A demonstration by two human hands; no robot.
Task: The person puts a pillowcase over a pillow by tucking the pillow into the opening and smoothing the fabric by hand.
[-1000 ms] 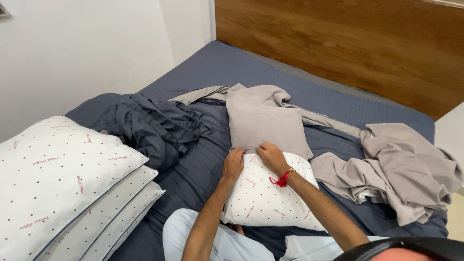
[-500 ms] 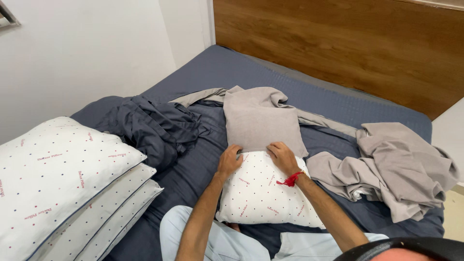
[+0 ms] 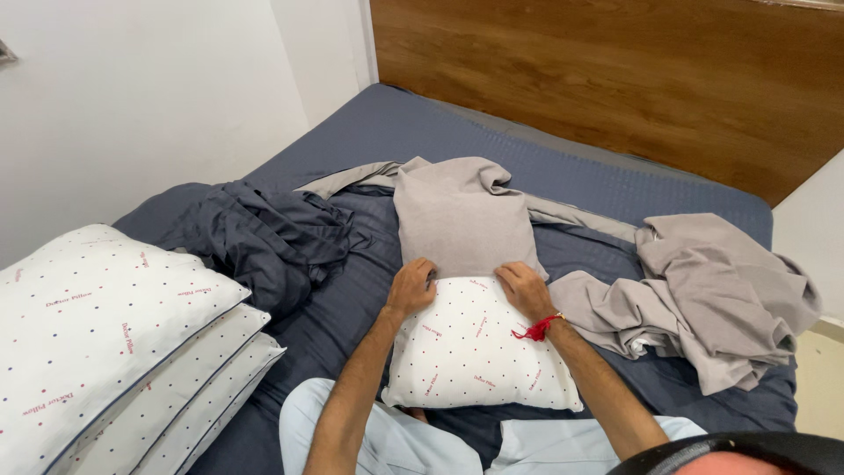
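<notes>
A white pillow with small dots (image 3: 475,352) lies on the bed in front of me, its far end tucked into a grey pillowcase (image 3: 462,220). My left hand (image 3: 411,286) grips the open edge of the pillowcase at the pillow's left corner. My right hand (image 3: 525,288), with a red thread at the wrist, grips the same edge at the right corner. Both hands press on the pillow. My knees in pale blue trousers (image 3: 396,440) are just under the pillow's near end.
Three stacked white dotted pillows (image 3: 114,352) sit at the left. A crumpled dark blue sheet (image 3: 255,237) lies left of centre, a crumpled grey sheet (image 3: 712,299) at the right. A wooden headboard (image 3: 615,79) and white wall (image 3: 132,97) border the blue mattress (image 3: 396,123).
Both hands have spread apart to the pillow's two corners, and the grey pillowcase edge sits further down over the pillow. The view shifted slightly.
</notes>
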